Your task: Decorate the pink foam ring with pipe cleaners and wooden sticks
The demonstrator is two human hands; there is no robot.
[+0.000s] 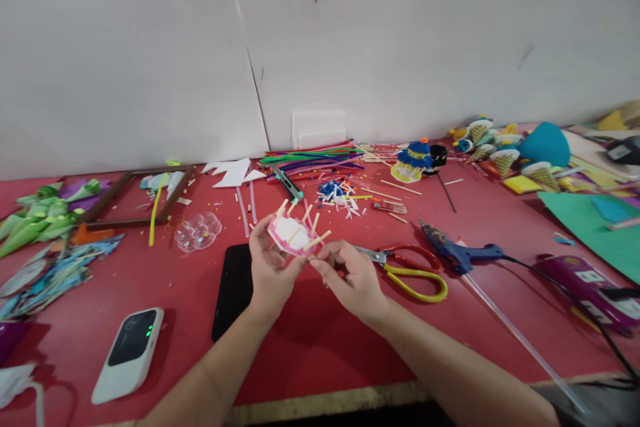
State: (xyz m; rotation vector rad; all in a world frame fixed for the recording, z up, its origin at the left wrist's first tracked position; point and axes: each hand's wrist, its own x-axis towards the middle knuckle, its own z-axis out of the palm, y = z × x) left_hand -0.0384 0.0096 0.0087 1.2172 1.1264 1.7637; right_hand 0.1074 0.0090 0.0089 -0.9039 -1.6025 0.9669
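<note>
In my left hand [273, 263] is a small handmade craft piece [294, 232], a white base ringed with pink strip and with several short wooden sticks standing up around its edge. My fingers close round its left and lower side. At its lower right edge my right hand [350, 277] pinches, thumb against forefinger; a thin pink strip seems to run there, but what lies between the fingertips is too small to tell. Just right of that hand lie scissors [413, 273] with one red and one yellow handle. A black phone [233, 290] lies partly behind my left hand.
A blue glue gun [460, 250] with a cord rests at right. Behind my hands are a utility knife [287, 183], coloured pipe cleaners [315, 159] and cut scraps [337, 192]. A white device [129, 353] lies front left. White boards [400, 60] stand along the back.
</note>
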